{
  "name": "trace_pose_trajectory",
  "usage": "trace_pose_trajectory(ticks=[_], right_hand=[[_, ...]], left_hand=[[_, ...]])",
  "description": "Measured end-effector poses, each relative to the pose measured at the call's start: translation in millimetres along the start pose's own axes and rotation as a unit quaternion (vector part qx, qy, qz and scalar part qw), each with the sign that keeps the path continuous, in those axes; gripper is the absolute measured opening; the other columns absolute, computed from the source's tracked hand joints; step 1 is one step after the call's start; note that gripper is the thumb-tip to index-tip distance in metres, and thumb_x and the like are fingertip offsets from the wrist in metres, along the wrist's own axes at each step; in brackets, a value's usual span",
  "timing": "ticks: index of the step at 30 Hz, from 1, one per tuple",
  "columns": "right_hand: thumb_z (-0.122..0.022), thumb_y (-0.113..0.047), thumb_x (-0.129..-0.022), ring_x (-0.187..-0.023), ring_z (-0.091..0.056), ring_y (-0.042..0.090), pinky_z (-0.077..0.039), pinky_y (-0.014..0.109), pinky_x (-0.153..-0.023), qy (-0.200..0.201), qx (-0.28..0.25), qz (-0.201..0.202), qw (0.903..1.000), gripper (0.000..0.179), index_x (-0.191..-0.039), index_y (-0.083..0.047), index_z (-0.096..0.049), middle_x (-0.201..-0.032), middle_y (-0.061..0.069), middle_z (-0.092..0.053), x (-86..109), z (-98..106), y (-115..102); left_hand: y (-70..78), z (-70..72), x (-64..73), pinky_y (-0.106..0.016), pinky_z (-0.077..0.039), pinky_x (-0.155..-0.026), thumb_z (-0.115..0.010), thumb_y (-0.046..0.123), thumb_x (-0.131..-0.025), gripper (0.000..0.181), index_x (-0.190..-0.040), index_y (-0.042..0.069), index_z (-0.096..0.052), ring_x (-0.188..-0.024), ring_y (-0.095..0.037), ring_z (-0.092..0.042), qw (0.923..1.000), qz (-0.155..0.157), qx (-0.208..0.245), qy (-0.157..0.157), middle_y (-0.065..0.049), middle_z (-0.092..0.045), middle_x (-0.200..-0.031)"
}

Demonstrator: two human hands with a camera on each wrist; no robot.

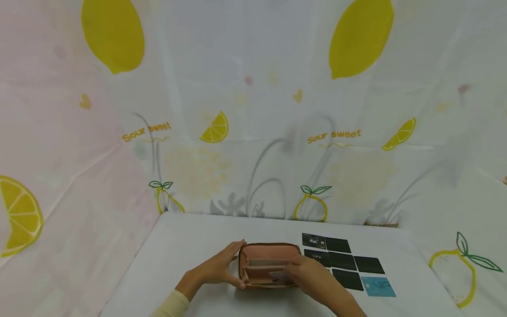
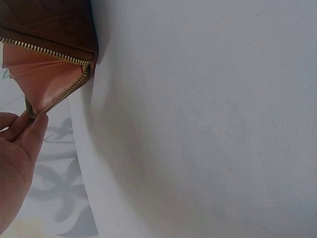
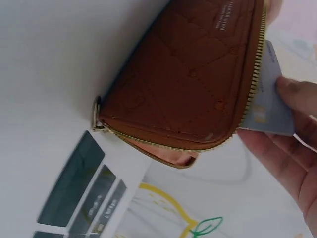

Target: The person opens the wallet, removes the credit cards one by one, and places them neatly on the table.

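Note:
A brown zip wallet (image 1: 270, 252) stands open at the top on the table, its pink lining and inner dividers showing. My left hand (image 1: 215, 267) grips its left end; in the left wrist view, the thumb and fingers (image 2: 35, 130) pinch the zipped edge. At the wallet's right side, my right hand (image 1: 313, 278) holds a light grey card (image 1: 278, 277) partly inside the opening. The right wrist view shows the thumb and fingers pinching this grey card (image 3: 273, 99) just past the gold zipper, its lower part hidden behind the quilted wallet side (image 3: 193, 74).
To the right of the wallet, several black cards (image 1: 342, 261) lie in rows on the white table (image 1: 186, 237). A blue VIP card (image 1: 379, 286) lies at the near right of them. Lemon-printed cloth (image 1: 253, 110) hangs behind and at both sides.

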State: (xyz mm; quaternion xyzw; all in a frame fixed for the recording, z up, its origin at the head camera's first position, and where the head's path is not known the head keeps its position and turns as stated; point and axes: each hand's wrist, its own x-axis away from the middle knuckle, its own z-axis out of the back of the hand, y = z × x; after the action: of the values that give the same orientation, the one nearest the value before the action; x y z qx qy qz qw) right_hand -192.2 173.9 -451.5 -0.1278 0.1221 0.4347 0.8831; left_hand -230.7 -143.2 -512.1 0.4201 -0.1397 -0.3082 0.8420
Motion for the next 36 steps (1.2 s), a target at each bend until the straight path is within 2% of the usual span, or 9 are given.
trace_pose_trajectory(ticks=[5, 10, 13, 15, 17, 24, 31, 33, 36], right_hand=[[-0.077, -0.011, -0.084, -0.082, -0.06, 0.0, -0.056, 0.02, -0.066, 0.035, -0.103, -0.044, 0.9931, 0.016, -0.097, -0.018, -0.074, -0.092, -0.013, -0.066, 5.2, -9, 12], [-0.076, -0.017, -0.086, -0.082, -0.062, 0.0, -0.057, 0.021, -0.064, 0.04, -0.212, -0.11, 0.9701, 0.018, -0.104, -0.018, -0.074, -0.097, -0.01, -0.07, 24.8, -17, 24], [-0.076, -0.014, -0.086, -0.086, -0.067, 0.007, -0.06, 0.023, -0.066, 0.054, -0.298, -0.133, 0.9436, 0.023, -0.108, -0.012, -0.073, -0.103, 0.0, -0.072, 36.6, -21, 30], [-0.076, -0.012, -0.085, -0.089, -0.069, 0.012, -0.061, 0.025, -0.067, 0.066, -0.354, -0.153, 0.9201, 0.024, -0.108, -0.009, -0.073, -0.106, 0.005, -0.072, 41.1, -25, 33], [-0.077, -0.013, -0.084, -0.088, -0.069, 0.014, -0.062, 0.027, -0.068, 0.084, -0.383, -0.184, 0.9012, 0.022, -0.105, -0.008, -0.073, -0.103, 0.006, -0.072, 43.3, -28, 35], [-0.081, -0.01, -0.079, -0.077, -0.068, 0.012, -0.06, 0.024, -0.067, 0.149, -0.418, -0.317, 0.8385, 0.018, -0.094, -0.004, -0.074, -0.09, 0.006, -0.072, 44.7, -42, 28], [-0.078, -0.001, -0.079, -0.077, -0.07, 0.016, -0.061, 0.026, -0.067, 0.245, -0.446, -0.377, 0.7739, 0.018, -0.097, 0.0, -0.077, -0.094, 0.011, -0.073, 38.2, -44, 24], [-0.078, 0.0, -0.079, -0.077, -0.071, 0.018, -0.062, 0.027, -0.067, 0.267, -0.448, -0.38, 0.7639, 0.019, -0.097, 0.001, -0.076, -0.095, 0.012, -0.073, 36.7, -42, 24], [-0.079, -0.001, -0.079, -0.078, -0.071, 0.018, -0.061, 0.026, -0.068, 0.273, -0.448, -0.385, 0.7594, 0.02, -0.098, 0.003, -0.076, -0.096, 0.013, -0.073, 36.2, -40, 24]], left_hand=[[-0.1, 0.5, -1.6, -0.041, -0.036, -0.113, -0.085, 0.045, -0.069, 0.121, -0.156, 0.005, -0.011, -0.143, -0.027, -0.025, 1.0, -0.009, 0.001, 0.002, -0.014, -0.021, -0.155], [-3.3, -2.4, -1.2, -0.036, -0.036, -0.113, -0.085, 0.044, -0.071, 0.12, -0.156, 0.005, -0.011, -0.143, -0.027, -0.026, 0.9999, -0.011, 0.006, -0.001, -0.013, -0.022, -0.155], [-3.3, -2.7, -0.1, -0.034, -0.036, -0.113, -0.085, 0.045, -0.07, 0.12, -0.156, 0.005, -0.011, -0.143, -0.027, -0.026, 1.0, -0.007, 0.004, 0.0, -0.012, -0.022, -0.155], [-2.9, -2.0, 0.4, -0.036, -0.037, -0.113, -0.085, 0.045, -0.069, 0.121, -0.156, 0.004, -0.011, -0.143, -0.028, -0.026, 1.0, -0.007, 0.001, 0.002, -0.013, -0.022, -0.155], [-2.4, -1.3, 0.6, -0.037, -0.037, -0.113, -0.085, 0.046, -0.069, 0.121, -0.156, 0.004, -0.012, -0.143, -0.029, -0.026, 1.0, -0.006, -0.002, 0.004, -0.014, -0.021, -0.155], [-0.2, -1.4, 0.1, -0.039, -0.035, -0.114, -0.085, 0.045, -0.07, 0.121, -0.156, 0.004, -0.011, -0.143, -0.029, -0.024, 0.9999, -0.007, 0.006, -0.002, -0.017, -0.021, -0.155], [-0.4, -2.1, 1.0, -0.038, -0.036, -0.113, -0.085, 0.043, -0.071, 0.119, -0.155, 0.003, -0.011, -0.143, -0.029, -0.024, 0.9999, -0.007, 0.012, -0.002, -0.014, -0.021, -0.155], [-0.8, -2.0, 1.1, -0.037, -0.036, -0.113, -0.085, 0.043, -0.071, 0.119, -0.156, 0.004, -0.011, -0.143, -0.028, -0.025, 0.9999, -0.008, 0.012, -0.001, -0.013, -0.022, -0.155], [-1.4, -1.7, 0.8, -0.037, -0.036, -0.113, -0.085, 0.043, -0.071, 0.119, -0.155, 0.004, -0.011, -0.143, -0.028, -0.025, 0.9999, -0.011, 0.01, 0.0, -0.016, -0.021, -0.155]])
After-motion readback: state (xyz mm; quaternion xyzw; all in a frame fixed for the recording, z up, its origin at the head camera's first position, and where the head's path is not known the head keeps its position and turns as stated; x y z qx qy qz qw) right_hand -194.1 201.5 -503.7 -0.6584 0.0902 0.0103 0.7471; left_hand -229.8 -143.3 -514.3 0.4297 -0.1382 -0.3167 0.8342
